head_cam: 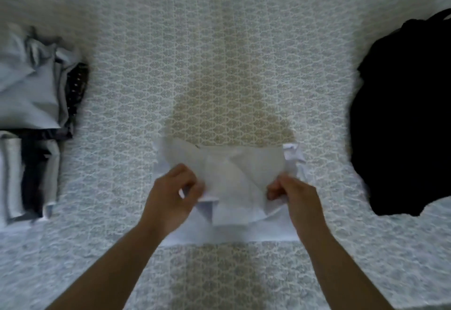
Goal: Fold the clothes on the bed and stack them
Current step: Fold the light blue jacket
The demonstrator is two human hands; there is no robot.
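A white garment (231, 183), partly folded into a broad rectangle, lies on the patterned bedspread (219, 65) in the middle near me. My left hand (174, 194) pinches its left edge, fingers curled round the cloth. My right hand (291, 194) pinches the right edge the same way. A cuff or collar piece (292, 153) sticks out at the garment's upper right corner. The picture is blurred, so fine folds are hard to make out.
A loose pale blue garment (26, 85) lies over dark spotted cloth (76, 87) at the left. Below it sits a stack of folded clothes (26, 178). A large black garment or bag (405, 119) fills the right side.
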